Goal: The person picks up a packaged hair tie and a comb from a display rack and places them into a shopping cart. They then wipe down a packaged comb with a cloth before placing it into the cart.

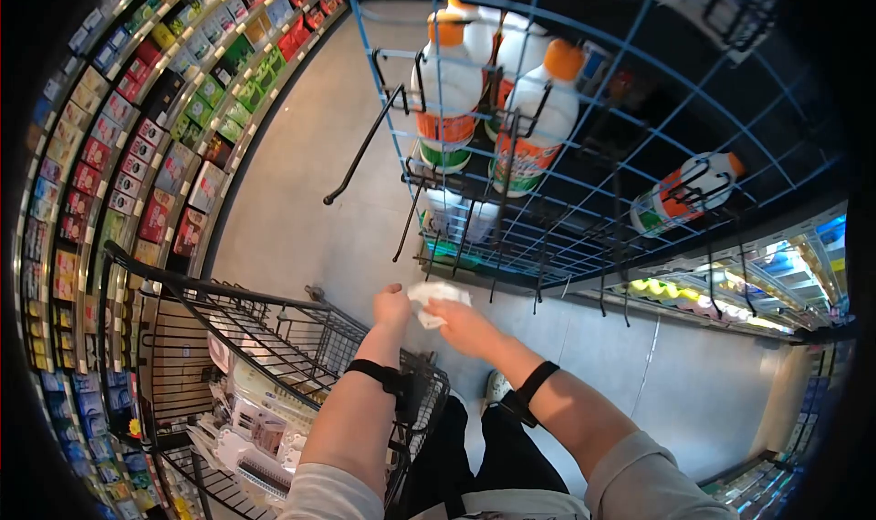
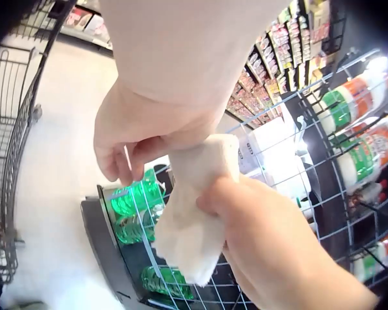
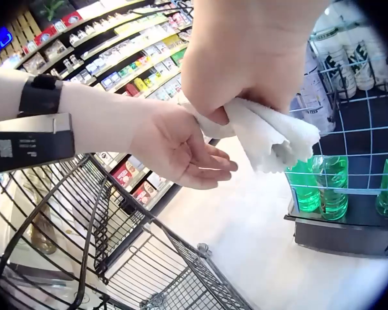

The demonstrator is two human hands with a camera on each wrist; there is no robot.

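Note:
A white cloth or tissue [image 1: 449, 292] is gripped in my right hand [image 1: 464, 330], bunched between thumb and fingers. Its crumpled loose end [image 2: 191, 242] hangs below the thumb in the left wrist view. The upper part of the cloth lies right against the thumb side of my left hand [image 1: 392, 308]. Seen from the right wrist, the left hand [image 3: 178, 147] is turned palm up, its fingers loosely bent and holding nothing. Part of the cloth is hidden behind the right hand [image 3: 245, 71] there. Both hands are in front of my body, above the floor.
A black wire shopping cart [image 1: 265, 324] with packaged goods stands at my left. Ahead and right is a blue wire grid rack [image 1: 598, 187] with projecting hooks [image 1: 365, 150] and white bottles with orange caps [image 1: 538, 123]. Green bottles [image 2: 136, 197] sit low on it. Stocked shelves [image 1: 173, 128] line the left.

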